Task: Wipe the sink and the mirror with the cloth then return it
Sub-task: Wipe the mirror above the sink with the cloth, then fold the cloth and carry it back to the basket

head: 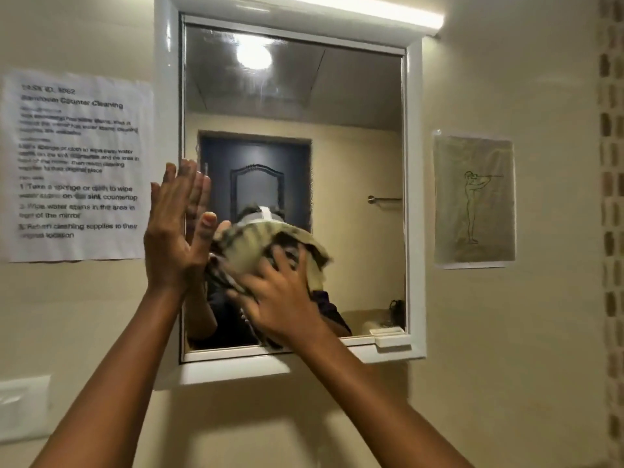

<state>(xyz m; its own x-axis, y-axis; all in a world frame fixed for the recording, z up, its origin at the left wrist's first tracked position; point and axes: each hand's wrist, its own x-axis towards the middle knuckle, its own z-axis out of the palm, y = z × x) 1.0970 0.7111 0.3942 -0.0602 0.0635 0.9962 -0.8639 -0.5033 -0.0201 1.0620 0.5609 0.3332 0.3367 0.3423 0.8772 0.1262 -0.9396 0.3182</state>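
A white-framed mirror [354, 146] hangs on the beige wall straight ahead. My right hand [277, 298] presses a crumpled green and dark striped cloth [266, 244] flat against the lower middle of the glass. My left hand [175, 231] is held up with fingers straight and together, palm resting against the mirror's left frame edge. The glass reflects both hands, the cloth and a dark blue door. The sink is out of view.
A printed instruction sheet [77, 163] is taped to the wall left of the mirror. A drawing of a figure [472, 197] hangs to the right. A lit tube lamp [354, 11] runs above the frame. A white switch plate [23, 403] sits low left.
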